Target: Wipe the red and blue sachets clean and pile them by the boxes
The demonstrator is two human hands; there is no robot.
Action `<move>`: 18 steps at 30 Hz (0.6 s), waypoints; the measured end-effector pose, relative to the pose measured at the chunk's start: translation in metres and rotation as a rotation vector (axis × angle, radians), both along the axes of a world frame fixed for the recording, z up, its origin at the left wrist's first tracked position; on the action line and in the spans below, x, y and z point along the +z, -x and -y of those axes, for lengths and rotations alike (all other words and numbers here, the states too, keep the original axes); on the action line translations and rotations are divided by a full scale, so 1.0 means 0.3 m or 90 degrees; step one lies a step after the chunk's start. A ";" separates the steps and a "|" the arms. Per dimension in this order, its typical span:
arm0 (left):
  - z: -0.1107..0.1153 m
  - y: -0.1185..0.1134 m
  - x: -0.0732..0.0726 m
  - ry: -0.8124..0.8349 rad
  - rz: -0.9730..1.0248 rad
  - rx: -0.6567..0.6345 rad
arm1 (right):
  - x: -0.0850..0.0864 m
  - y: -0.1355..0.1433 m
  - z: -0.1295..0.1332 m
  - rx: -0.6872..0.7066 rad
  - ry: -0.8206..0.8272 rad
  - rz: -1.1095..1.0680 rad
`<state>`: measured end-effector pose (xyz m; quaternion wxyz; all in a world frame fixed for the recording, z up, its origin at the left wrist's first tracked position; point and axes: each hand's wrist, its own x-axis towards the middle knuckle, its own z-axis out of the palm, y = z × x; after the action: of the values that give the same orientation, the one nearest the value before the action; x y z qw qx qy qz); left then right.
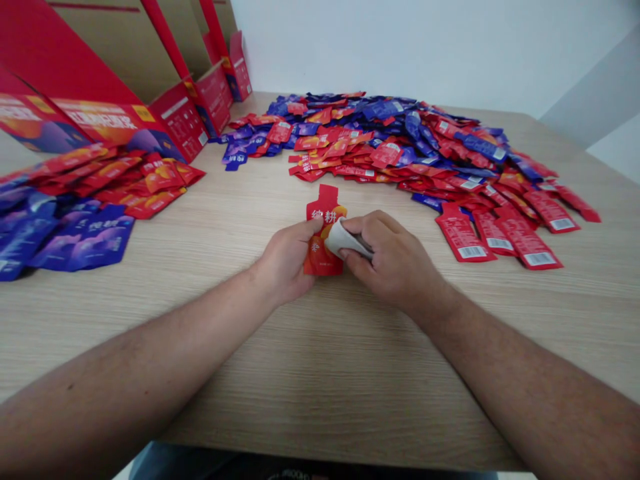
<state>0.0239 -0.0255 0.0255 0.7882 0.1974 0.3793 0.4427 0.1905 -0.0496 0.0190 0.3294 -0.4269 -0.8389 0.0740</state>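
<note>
My left hand point(290, 259) is closed on the left edge of a red pouch point(327, 200) with a narrow spout end pointing away from me. The pouch carries white lettering and orange fruit pictures, and is held just over the table. Bunched in my right hand point(393, 257) is a grey-white cloth point(340, 238), which touches the right side of the pouch's front. My right thumb and fingers pinch the cloth, and part of the pouch is hidden behind it.
A wide heap of red and blue pouches point(385, 155) spreads across the back and right of the table point(340, 373). Several more red pouches point(160, 175) and blue pouches point(85, 240) are piled at the left. Red cartons point(183, 120) stand behind these, near a white wall point(400, 47).
</note>
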 end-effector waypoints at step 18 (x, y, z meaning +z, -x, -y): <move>0.022 0.005 -0.010 0.025 0.008 -0.105 | 0.014 0.045 0.051 0.188 0.052 0.064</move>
<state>0.0222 -0.0320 0.0224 0.8280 0.2098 0.3657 0.3697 0.1771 -0.0650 0.0231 0.2547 -0.3153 -0.9043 0.1340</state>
